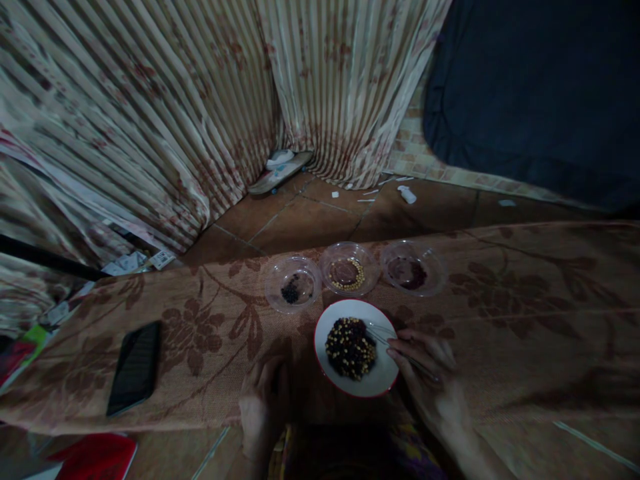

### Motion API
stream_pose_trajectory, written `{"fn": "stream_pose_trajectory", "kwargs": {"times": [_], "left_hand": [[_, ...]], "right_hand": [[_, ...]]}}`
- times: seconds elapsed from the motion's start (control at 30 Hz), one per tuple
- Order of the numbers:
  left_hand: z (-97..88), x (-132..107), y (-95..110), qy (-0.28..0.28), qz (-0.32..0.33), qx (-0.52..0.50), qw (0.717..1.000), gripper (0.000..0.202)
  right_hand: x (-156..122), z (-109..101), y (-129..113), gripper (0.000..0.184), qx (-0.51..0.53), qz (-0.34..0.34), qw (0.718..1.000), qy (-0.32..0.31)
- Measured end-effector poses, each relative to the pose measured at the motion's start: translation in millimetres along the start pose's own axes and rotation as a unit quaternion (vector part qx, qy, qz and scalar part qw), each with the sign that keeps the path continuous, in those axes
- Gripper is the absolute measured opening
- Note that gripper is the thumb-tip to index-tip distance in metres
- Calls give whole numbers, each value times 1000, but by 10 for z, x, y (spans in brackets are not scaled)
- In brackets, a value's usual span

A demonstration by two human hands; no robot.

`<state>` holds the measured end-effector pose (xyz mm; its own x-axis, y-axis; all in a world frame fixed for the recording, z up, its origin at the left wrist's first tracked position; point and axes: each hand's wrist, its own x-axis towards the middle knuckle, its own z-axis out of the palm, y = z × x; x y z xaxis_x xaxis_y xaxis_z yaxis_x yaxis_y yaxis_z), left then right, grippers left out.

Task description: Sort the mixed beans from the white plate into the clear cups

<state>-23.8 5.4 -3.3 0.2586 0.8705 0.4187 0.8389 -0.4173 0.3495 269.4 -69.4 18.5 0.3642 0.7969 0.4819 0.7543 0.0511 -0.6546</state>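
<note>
My right hand (425, 363) grips a slim metal fork (381, 332), its pronged end over the right side of a white plate (385, 377) with a red rim. A heap of mixed dark and yellow beans (351, 348) lies on the plate, left of centre. My left hand (264, 395) rests on the cloth left of the plate, fingers curled in, with nothing visible in it. Behind the plate stand three clear plastic bowls: one with black beans (290, 291), one with yellow beans (349, 276), one with dark red beans (413, 273).
A black phone (134, 368) lies on the left of the patterned tablecloth (210, 393). Striped curtains (200, 100) hang beyond the table. On the tiled floor (320, 213) are a white bottle (407, 195) and scraps. Dark fabric (535, 93) fills the upper right.
</note>
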Motion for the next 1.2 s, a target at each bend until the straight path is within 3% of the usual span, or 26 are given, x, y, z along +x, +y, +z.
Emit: {"fn": "stream_pose_trajectory", "kwargs": {"times": [0.47, 0.6, 0.73, 0.93, 1.07, 1.2], "left_hand": [[1, 0, -8, -4, 8, 19, 1000, 19], [36, -39, -51, -4, -6, 17, 1000, 19], [75, -62, -75, 7, 1, 2, 1000, 20], [100, -46, -94, 29, 15, 16, 999, 22], [105, -34, -112, 41, 30, 7, 999, 21], [69, -15, -66, 33, 25, 5, 999, 22]], "right_hand": [[-40, -5, 20, 12, 17, 10, 1000, 2], [4, -81, -30, 14, 53, 97, 994, 21], [297, -252, -38, 22, 106, 186, 969, 120], [818, -389, 283, 32, 93, 158, 954, 237], [837, -301, 559, 32, 63, 149, 963, 216], [714, -267, 520, 30, 44, 151, 966, 205]]}}
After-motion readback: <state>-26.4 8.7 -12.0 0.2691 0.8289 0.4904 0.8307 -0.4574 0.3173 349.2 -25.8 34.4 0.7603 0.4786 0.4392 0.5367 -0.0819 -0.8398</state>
